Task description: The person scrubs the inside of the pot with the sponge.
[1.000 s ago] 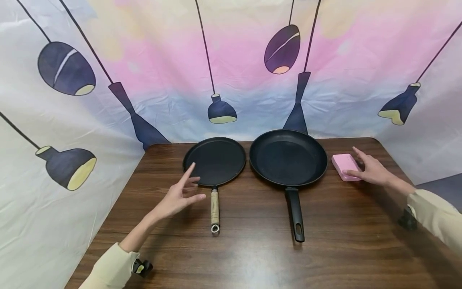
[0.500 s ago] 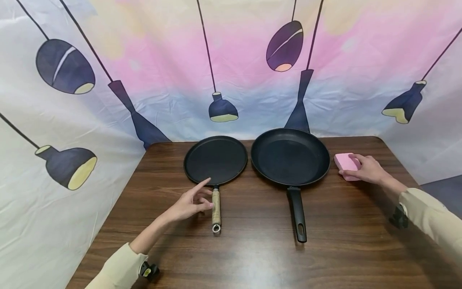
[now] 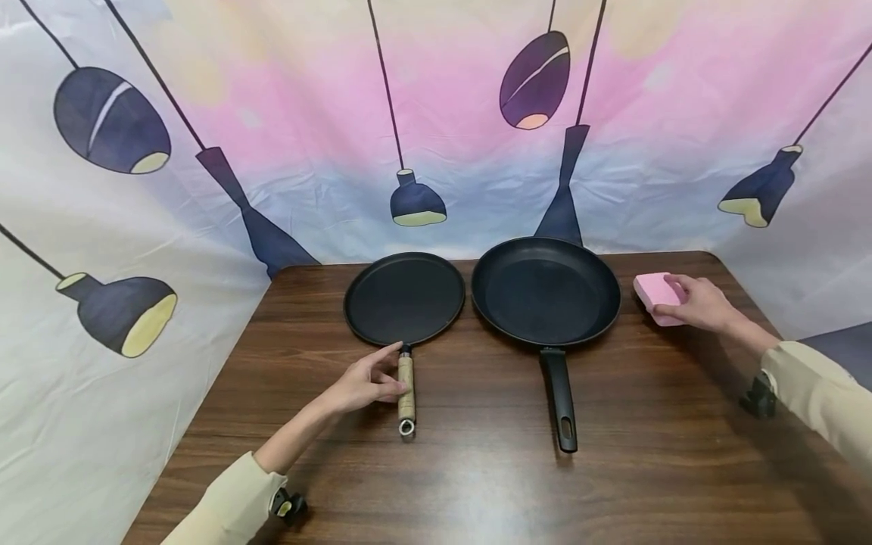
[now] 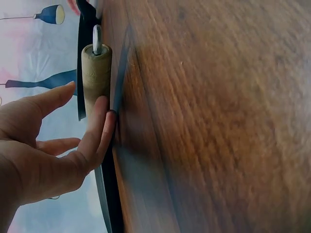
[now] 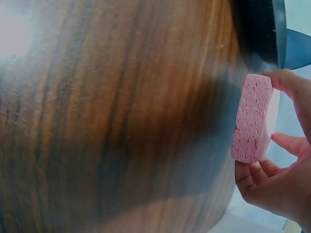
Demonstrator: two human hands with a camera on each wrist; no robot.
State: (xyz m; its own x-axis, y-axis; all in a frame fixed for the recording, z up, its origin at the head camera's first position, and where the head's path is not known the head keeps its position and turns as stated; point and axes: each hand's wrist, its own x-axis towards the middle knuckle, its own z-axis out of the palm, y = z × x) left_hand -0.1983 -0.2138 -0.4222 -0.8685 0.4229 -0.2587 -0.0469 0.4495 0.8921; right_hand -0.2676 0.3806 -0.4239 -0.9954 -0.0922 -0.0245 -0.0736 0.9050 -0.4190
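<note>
A flat black pan (image 3: 405, 299) with a pale wooden handle (image 3: 406, 393) lies on the table at centre left. Over that handle my left hand (image 3: 364, 382) spreads its fingers; in the left wrist view the fingertips (image 4: 101, 104) overlap the handle's side while the thumb stands apart from it. Toward the table's right side, my right hand (image 3: 702, 304) grips a pink sponge (image 3: 656, 289) between thumb and fingers. The right wrist view shows the porous edge of the sponge (image 5: 252, 116) raised off the tabletop.
A deeper black frying pan (image 3: 545, 295) with a black handle (image 3: 560, 401) sits between the flat pan and the sponge. All stand on a brown wood-grain table (image 3: 477, 484). Behind it hangs a cloth backdrop (image 3: 306, 136) printed with lamps.
My left hand has moved right and in over the wooden handle. My right hand has closed its fingers on the sponge and lifted it slightly.
</note>
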